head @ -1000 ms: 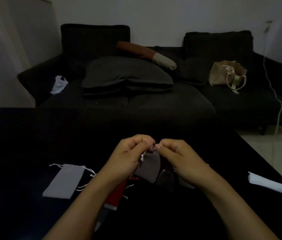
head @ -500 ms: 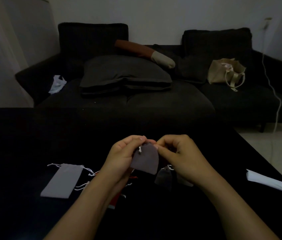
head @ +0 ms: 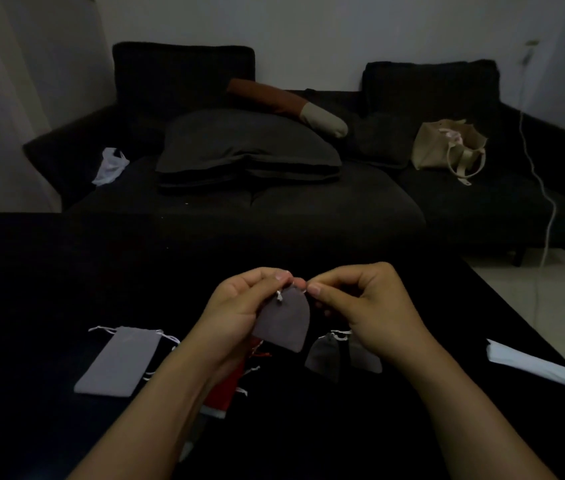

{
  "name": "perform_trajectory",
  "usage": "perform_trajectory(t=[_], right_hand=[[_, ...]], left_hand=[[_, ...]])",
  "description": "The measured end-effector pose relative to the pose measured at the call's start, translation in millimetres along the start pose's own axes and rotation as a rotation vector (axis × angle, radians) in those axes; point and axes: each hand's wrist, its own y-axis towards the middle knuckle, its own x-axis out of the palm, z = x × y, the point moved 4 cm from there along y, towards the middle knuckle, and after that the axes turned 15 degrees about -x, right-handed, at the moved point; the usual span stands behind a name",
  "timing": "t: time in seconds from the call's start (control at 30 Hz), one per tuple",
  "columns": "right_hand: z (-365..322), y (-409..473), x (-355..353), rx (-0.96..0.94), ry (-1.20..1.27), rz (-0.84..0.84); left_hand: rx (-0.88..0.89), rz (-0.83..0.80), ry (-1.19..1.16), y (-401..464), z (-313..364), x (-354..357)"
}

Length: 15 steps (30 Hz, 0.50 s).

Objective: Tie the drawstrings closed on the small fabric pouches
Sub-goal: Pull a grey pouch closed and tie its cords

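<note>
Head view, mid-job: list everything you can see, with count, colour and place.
held pouch: one, grey, between both hands above the table
flat pouch: one, light grey, white strings, table left
small pouches: at least two, grey, under the right hand
red pouch: one, mostly hidden by the left forearm
white packet: one, table right edge
table: one, black
sofa: one, dark, behind
tote bag: one, beige, on sofa
left hand: pinches pouch top
right hand: fingers pinch at pouch top

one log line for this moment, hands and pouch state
left hand: pinches grey pouch top | right hand: pinches its drawstring | pouch: held above table | long grey pouch: flat, untied
</note>
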Motion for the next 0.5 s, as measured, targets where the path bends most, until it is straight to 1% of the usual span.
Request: perform_trajectory(t=[0.1, 0.2, 0.3, 0.4, 0.5], right_hand=[[-5.1, 0.7, 0.2, -0.079, 0.002, 0.029], [-7.0, 1.3, 1.5, -0.121, 0.04, 0.049], [-7.6, 1.4, 4.2, -0.11, 0.069, -0.023], [-9.1, 0.1, 6.5, -0.091, 0.086, -0.142], [-10.1, -0.2, 4.4, -0.087, 0.084, -0.17]], left_hand=[[0.039, 0.028, 0.116, -1.1, 3.9, 1.1], [0.143, 0.072, 0.253, -3.6, 10.2, 0.7], [0.223, 0.085, 0.396, -8.6, 16.1, 1.2], [0.227, 0.082, 0.526, -9.6, 13.9, 3.0], [0.215, 0.033, 0.567, -9.8, 10.2, 5.7]])
